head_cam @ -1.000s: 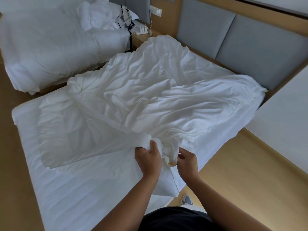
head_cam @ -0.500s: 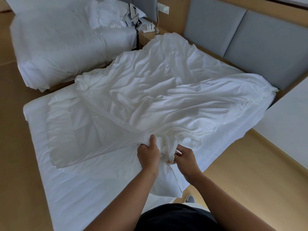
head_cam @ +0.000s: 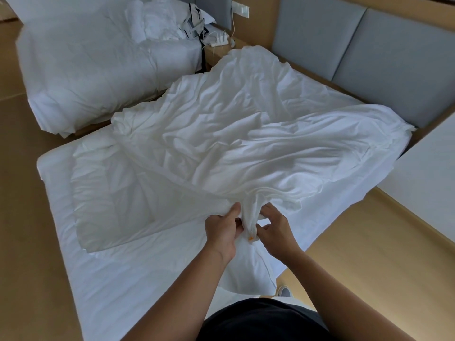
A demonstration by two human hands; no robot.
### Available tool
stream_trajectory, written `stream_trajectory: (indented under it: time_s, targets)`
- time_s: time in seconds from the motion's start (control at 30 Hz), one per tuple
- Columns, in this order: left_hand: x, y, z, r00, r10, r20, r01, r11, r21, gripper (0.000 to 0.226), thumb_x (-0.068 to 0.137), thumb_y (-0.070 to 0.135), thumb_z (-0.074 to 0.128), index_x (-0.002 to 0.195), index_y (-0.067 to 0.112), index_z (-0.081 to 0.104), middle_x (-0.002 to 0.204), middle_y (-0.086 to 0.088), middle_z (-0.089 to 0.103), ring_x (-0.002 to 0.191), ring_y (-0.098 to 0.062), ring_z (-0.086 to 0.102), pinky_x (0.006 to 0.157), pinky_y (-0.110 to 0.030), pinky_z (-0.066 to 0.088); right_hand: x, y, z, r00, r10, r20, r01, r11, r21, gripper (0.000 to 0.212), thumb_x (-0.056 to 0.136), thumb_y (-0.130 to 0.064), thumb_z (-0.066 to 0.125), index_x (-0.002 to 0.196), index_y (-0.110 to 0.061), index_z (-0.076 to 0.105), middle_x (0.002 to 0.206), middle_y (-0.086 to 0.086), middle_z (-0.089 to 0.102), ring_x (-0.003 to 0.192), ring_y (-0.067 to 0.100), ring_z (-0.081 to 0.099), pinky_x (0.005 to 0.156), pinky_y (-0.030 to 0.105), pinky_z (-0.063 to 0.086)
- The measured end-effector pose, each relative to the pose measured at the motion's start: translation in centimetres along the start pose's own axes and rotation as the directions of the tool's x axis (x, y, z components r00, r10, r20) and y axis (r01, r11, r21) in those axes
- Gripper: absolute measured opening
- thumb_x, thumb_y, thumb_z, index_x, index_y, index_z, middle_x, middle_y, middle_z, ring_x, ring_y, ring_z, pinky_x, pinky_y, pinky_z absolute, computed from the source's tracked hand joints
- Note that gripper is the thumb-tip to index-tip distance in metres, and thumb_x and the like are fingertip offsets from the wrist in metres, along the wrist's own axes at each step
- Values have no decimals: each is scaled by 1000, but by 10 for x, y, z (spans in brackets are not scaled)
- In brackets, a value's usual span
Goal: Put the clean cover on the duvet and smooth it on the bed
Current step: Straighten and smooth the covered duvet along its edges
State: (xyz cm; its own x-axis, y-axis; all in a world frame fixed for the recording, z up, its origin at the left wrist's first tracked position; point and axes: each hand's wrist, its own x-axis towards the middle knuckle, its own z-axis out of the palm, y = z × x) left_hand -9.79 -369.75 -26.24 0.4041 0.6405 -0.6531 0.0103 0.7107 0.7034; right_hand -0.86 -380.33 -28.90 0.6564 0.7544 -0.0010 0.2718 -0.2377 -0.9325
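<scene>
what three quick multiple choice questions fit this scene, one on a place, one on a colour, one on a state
1. Where is the white power strip?
A. on the floor
B. on the wooden ledge by the wall
C. on a chair

2. What colour are the headboard panels?
A. red
B. green
C. grey

3. How does the duvet cover lie?
A. crumpled across the bed, one corner bunched in both hands
B. folded in a neat stack
C. hung on the wall

Answers:
1 B, it sits on the ledge with cables plugged in.
2 C, both padded panels are grey.
3 A, the left hand and right hand grip a bunched corner while the rest lies wrinkled.
</scene>
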Motion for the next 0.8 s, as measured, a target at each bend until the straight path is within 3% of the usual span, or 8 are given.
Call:
stream_trajectory:
  time_s: [0.17, 0.33, 0.4, 0.47, 0.57, 0.67, 0.73, 0.8]
  targets:
    - [7, -2, -2, 996, -65, -56, 70, 994, 89, 28, 89, 22, 76, 97, -5, 74, 92, -20, 76, 90, -35, 74, 80, -43, 63, 3, 13, -1, 971, -235, 29, 232, 915, -331, 22, 79, -10, 79, 91, -24, 68, 89, -20, 59, 88, 8, 50, 71, 15, 41]
    - [6, -3, -4, 986, -162, -32, 165, 964, 209, 32, 95, 35, 66, 105, 6, 74, 96, -8, 78, 90, -22, 75, 72, -30, 53, -3, 20, 0, 937, -350, -21, 294, 817, -496, 25, 68, 10, 74, 78, -10, 61, 74, -7, 55, 68, 14, 46, 57, 19, 40]
    - [2, -2, -4, 975, -223, -12, 219, 946, 238, 31, 98, 37, 61, 107, 9, 72, 97, -5, 78, 89, -19, 73, 78, -32, 49, -3, 22, 1, 918, -395, -30, 309, 761, -571, 29, 63, 17, 70, 71, -7, 55, 66, -1, 51, 60, 20, 43, 51, 31, 41]
    - [-4, 2, -5, 966, -256, 35, 238, 932, 272, 31, 99, 35, 59, 105, 8, 73, 94, -4, 77, 88, -20, 72, 84, -36, 52, -5, 22, 3, 909, -416, -29, 312, 724, -615, 31, 61, 19, 64, 67, -7, 50, 62, 1, 46, 56, 21, 38, 49, 30, 35]
    - [-13, 14, -16, 974, -189, 124, 99, 849, 519, 28, 96, 30, 59, 85, 7, 72, 76, -5, 71, 71, -21, 67, 69, -32, 55, -10, 20, 0, 911, -412, -30, 302, 714, -632, 29, 63, 17, 54, 67, -10, 47, 63, -1, 41, 57, 18, 33, 49, 28, 27]
    - [-12, 32, -27, 988, 62, 141, -146, 669, 728, 35, 91, 30, 60, 64, 8, 66, 57, -2, 65, 52, -17, 62, 53, -26, 50, -22, 24, -8, 918, -395, 25, 320, 704, -634, 23, 68, 12, 48, 73, -11, 51, 68, -2, 41, 61, 17, 33, 45, 31, 30]
    - [-2, 39, -29, 984, 128, 121, -175, 610, 773, 36, 88, 36, 60, 68, 7, 68, 62, -3, 68, 53, -16, 62, 51, -26, 51, -34, 27, -10, 923, -379, 72, 332, 686, -647, 25, 69, 11, 48, 78, -10, 57, 71, -2, 44, 63, 16, 34, 49, 27, 28]
    - [10, 36, -28, 995, 12, 99, -85, 618, 781, 39, 88, 44, 62, 82, 6, 69, 75, -7, 71, 57, -18, 63, 50, -25, 51, -47, 29, -11, 927, -359, 109, 337, 669, -662, 27, 68, 12, 52, 79, -11, 58, 73, -3, 44, 65, 14, 31, 53, 23, 24]
